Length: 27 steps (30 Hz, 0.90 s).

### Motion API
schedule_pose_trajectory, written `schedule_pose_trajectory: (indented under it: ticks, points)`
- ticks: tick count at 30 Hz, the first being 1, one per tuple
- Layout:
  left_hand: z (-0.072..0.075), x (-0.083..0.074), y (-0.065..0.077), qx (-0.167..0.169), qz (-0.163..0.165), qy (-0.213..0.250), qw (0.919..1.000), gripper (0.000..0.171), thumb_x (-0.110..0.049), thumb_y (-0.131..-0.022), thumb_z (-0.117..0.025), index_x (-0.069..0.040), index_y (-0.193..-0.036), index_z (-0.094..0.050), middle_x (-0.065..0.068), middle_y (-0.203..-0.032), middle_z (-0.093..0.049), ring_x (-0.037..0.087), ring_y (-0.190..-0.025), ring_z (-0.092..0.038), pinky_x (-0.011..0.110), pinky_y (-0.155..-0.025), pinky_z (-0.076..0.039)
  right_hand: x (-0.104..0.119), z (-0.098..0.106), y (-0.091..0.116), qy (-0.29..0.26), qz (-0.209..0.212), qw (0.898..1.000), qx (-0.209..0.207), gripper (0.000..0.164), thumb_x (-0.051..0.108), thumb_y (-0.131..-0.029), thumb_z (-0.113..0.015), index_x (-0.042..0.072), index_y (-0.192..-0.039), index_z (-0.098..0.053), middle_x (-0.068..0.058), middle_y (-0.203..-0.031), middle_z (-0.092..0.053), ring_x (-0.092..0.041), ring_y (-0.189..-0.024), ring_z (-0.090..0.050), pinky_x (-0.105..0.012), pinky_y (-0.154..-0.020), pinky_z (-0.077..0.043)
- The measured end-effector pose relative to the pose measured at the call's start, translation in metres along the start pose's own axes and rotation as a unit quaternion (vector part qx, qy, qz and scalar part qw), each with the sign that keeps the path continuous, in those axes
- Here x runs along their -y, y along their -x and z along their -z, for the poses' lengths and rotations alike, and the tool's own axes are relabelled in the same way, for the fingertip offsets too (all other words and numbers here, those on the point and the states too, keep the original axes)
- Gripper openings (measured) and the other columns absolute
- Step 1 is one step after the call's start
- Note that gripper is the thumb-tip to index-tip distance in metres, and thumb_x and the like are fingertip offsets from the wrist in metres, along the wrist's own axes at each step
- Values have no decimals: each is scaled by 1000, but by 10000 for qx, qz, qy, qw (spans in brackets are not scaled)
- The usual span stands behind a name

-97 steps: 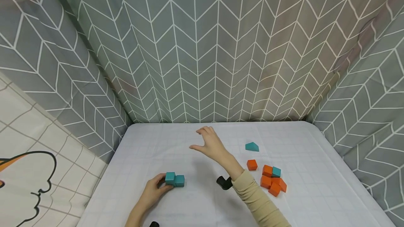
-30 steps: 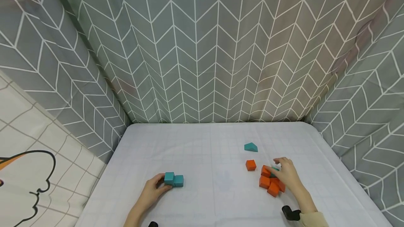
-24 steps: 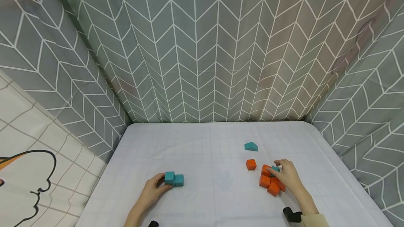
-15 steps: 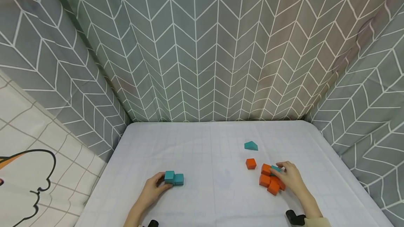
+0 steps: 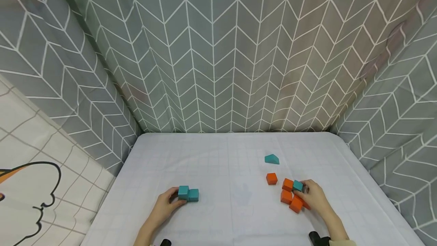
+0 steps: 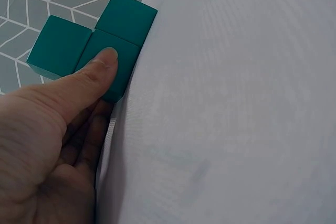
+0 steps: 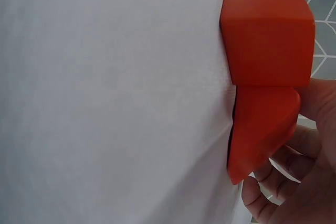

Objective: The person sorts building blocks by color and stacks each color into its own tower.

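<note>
Over at the left, my left hand [image 5: 163, 205] grips the lower block of a small stack of teal cubes [image 5: 183, 192], its thumb [image 6: 102, 65] pressed on the block's side. One cube [image 6: 60, 45] sits on top of the held one, and another [image 5: 194, 195] stands right beside it on the table. My right hand [image 5: 315, 196] pinches a single teal cube [image 5: 297, 185] at the right, index finger on its far side and thumb on its near side. That cube borders a cluster of orange blocks [image 5: 286, 196]. In the right wrist view the orange blocks hide it.
An orange triangular block [image 7: 260, 129] lies close by the right hand. Farther back are a lone orange cube [image 5: 271, 178] and a teal wedge-shaped block [image 5: 272, 159]. Patterned grey curtains [image 5: 222, 67] surround the white table [image 5: 218, 155].
My right hand has come from mid-table to the cluster on the right, then shifted slightly nearer and closed around the teal cube. My left hand has stayed at its stack.
</note>
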<state>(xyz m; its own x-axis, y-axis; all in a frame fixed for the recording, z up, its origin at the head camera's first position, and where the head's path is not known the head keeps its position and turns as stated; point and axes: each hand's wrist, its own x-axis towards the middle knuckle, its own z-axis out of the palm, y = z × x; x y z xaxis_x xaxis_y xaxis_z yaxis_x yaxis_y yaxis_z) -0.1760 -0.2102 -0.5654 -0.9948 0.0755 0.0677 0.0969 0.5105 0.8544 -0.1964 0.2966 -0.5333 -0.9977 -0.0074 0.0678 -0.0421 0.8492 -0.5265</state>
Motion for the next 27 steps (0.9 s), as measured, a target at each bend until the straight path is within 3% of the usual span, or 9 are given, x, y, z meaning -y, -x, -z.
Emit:
schedule_pose_trajectory:
  ticks: [27]
  points:
    - [-1,0,1,27,57,-9,10000,42,-21,-69,-75,-21,-108,-59,-7,-107,-61,15,-102,-56,30,-93,-43,0,-2,1,8,-34,9998,-184,38,18,-74,-72,-9,-97,-59,-8,-81,-54,-17,-68,-44,-24,-55,-39]
